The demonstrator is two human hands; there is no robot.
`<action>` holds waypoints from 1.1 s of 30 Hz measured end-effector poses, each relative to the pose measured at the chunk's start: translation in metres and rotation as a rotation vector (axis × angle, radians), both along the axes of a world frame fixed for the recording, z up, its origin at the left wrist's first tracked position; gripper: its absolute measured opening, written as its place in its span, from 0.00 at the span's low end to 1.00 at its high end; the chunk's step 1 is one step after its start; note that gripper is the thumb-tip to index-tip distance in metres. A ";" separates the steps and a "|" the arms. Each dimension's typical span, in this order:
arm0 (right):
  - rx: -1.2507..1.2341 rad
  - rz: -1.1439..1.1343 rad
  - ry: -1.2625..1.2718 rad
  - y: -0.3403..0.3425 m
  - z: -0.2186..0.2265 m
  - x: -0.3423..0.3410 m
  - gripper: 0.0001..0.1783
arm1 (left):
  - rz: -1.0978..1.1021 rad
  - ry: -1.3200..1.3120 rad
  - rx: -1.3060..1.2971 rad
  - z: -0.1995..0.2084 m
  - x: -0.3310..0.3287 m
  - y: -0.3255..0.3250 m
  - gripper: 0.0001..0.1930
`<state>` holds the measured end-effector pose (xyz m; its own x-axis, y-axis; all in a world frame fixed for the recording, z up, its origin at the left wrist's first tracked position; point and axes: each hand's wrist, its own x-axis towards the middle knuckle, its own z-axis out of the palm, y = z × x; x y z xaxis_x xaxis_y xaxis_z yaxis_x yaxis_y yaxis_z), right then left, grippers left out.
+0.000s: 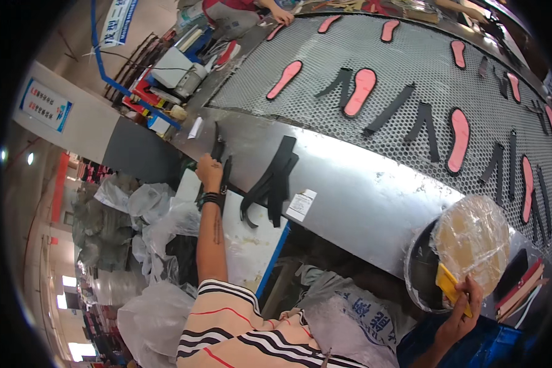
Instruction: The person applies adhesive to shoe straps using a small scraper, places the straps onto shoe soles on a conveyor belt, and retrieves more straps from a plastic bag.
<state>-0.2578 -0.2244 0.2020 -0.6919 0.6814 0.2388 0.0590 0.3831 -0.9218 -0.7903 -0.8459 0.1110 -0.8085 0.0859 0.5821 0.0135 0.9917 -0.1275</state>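
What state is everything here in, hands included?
Left hand: curled at a black strip, grip unclear
Right hand: closed on yellow tool
Yellow tool: tilted, held
Round pot: partly covered
Film-wrapped disc: overlapping the pot
Loose strips: piled, overlapping
Pink insoles: spread out on mesh
White label: lying flat
Clear bags: crumpled

The left hand (210, 172), left of centre, hides part of the black strips (218, 148); whether it grips them cannot be told. At lower right, 1 plastic-wrapped disc (475, 239) covers much of the dark pot (413, 270). The upper edge cuts off a co-worker (230, 17). The white label's (302, 204) print is too small to read.
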 end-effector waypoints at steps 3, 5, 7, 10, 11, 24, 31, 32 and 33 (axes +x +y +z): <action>0.017 -0.101 -0.011 -0.016 0.000 0.001 0.16 | -0.082 -0.618 1.409 0.011 0.014 0.139 0.07; 0.006 -0.130 0.016 -0.020 0.006 0.001 0.15 | -0.329 -0.662 1.879 0.034 0.049 0.184 0.04; 0.010 -0.167 -0.008 -0.023 0.007 -0.007 0.14 | -0.560 -0.824 2.165 0.046 0.099 0.251 0.03; 0.135 -0.043 0.012 -0.018 0.012 -0.022 0.11 | -0.793 -0.997 2.486 0.095 0.196 0.334 0.16; 0.148 0.011 0.031 -0.019 0.013 -0.030 0.11 | -0.765 -0.843 2.333 0.107 0.226 0.360 0.21; 0.211 0.101 -0.113 -0.031 0.022 -0.035 0.11 | -0.567 -0.809 1.619 0.034 0.363 0.468 0.14; 0.170 0.175 -0.036 -0.042 0.018 -0.045 0.12 | -0.568 -0.896 1.696 0.040 0.356 0.461 0.11; 0.169 0.174 -0.033 -0.042 0.019 -0.046 0.12 | -0.668 -0.879 1.715 0.045 0.349 0.459 0.10; 0.165 0.175 -0.024 -0.044 0.021 -0.049 0.11 | -0.615 -0.899 2.016 0.062 0.341 0.455 0.09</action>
<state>-0.3069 -0.2683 0.2231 -0.8027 0.5036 0.3195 -0.0009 0.5347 -0.8450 -0.4491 -0.3906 0.1732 -0.9369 0.3085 -0.1646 -0.2724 -0.3490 0.8967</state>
